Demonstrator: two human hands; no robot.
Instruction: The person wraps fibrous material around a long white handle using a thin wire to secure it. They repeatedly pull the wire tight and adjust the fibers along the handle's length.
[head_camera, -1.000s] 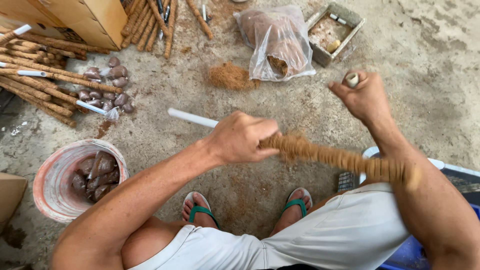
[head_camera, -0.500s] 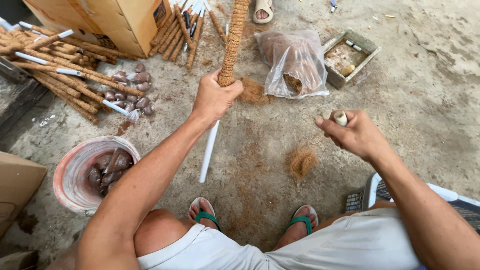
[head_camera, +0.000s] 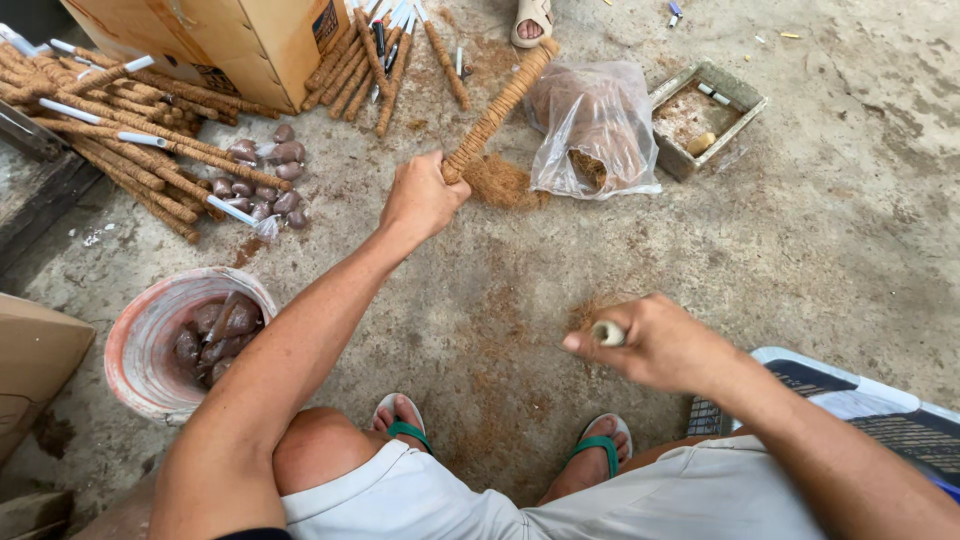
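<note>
My left hand (head_camera: 424, 196) grips a long stick wrapped in brown coir fibre (head_camera: 497, 105), stretched out ahead so the stick points up and to the right, toward a plastic bag of fibre (head_camera: 596, 130). A small heap of loose brown fibre (head_camera: 500, 184) lies on the concrete just right of that hand. My right hand (head_camera: 655, 343) hovers lower down, closed around a small pale roll of twine (head_camera: 606, 332). A thin patch of fibre on the floor sits just above it.
A pink-white bucket (head_camera: 141, 330) of dark lumps stands at the left. Finished fibre-wrapped sticks (head_camera: 120, 150) are piled at the upper left beside cardboard boxes (head_camera: 250, 40). A small tray (head_camera: 706, 115) sits at the upper right, and someone's sandalled foot (head_camera: 531, 20) shows at the top edge.
My left hand has swung the wrapped stick from across my lap up and away toward the bag. My right hand has dropped lower and nearer, still holding the roll.
</note>
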